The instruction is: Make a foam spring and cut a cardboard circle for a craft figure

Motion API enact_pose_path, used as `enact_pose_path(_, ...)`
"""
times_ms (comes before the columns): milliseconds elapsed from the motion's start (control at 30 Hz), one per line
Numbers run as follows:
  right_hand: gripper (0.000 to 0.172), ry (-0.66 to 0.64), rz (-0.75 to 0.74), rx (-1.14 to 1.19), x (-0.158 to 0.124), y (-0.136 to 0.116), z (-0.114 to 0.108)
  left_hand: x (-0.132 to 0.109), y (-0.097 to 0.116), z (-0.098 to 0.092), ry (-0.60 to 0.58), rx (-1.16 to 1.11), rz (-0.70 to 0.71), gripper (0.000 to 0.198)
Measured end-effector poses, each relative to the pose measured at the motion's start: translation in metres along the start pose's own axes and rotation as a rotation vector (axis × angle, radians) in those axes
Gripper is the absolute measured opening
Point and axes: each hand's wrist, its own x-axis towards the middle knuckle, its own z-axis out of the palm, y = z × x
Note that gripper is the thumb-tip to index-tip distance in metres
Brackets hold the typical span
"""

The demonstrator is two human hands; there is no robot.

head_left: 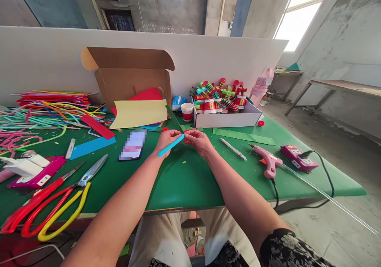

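My left hand [167, 139] and my right hand [199, 140] meet over the middle of the green table [184, 179]. Between them is a narrow light-blue paper strip [170, 145], slanting down to the left. The left fingers are curled round the strip. The right fingertips pinch its upper end, where a small red bit also shows. Both hands hover just above the table top.
Scissors [80, 183] with red and yellow handles lie at the left, near a phone [132, 145]. A pink glue gun [268, 160], a pen [233, 148] and a pink box [298, 158] lie at the right. An open carton [131, 76], coloured sheets [139, 113], straws [41, 108], a cup [187, 111] and a white box of paper toys [226, 118] stand behind.
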Motion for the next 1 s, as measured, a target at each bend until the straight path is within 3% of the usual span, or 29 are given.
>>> enact_pose_path(367, 0.028, 0.061, -0.009, -0.040, 0.000, -0.001, 0.002, 0.001, -0.004, -0.002, -0.002, -0.042, -0.018, 0.030)
enact_pose_path(500, 0.025, 0.109, -0.041, -0.043, 0.001, 0.000, 0.002, -0.003, -0.003, 0.002, -0.091, -0.103, -0.047, 0.034)
enact_pose_path(633, 0.019, 0.208, -0.168, -0.190, 0.004, 0.004, 0.004, -0.003, 0.000, 0.002, -0.100, -0.195, -0.119, 0.034)
enact_pose_path(800, 0.008, 0.311, -0.467, -0.485, -0.001, 0.000, 0.010, 0.000, 0.001, -0.002, -0.021, -0.303, -0.269, 0.028)
enact_pose_path(900, 0.007, 0.308, -0.589, -0.586, -0.010, -0.008, 0.015, -0.001, 0.003, -0.002, -0.070, -0.315, -0.310, 0.026)
enact_pose_path(1000, 0.006, 0.268, -0.588, -0.556, -0.016, -0.011, 0.019, -0.005, 0.005, 0.000, -0.140, -0.347, -0.280, 0.027)
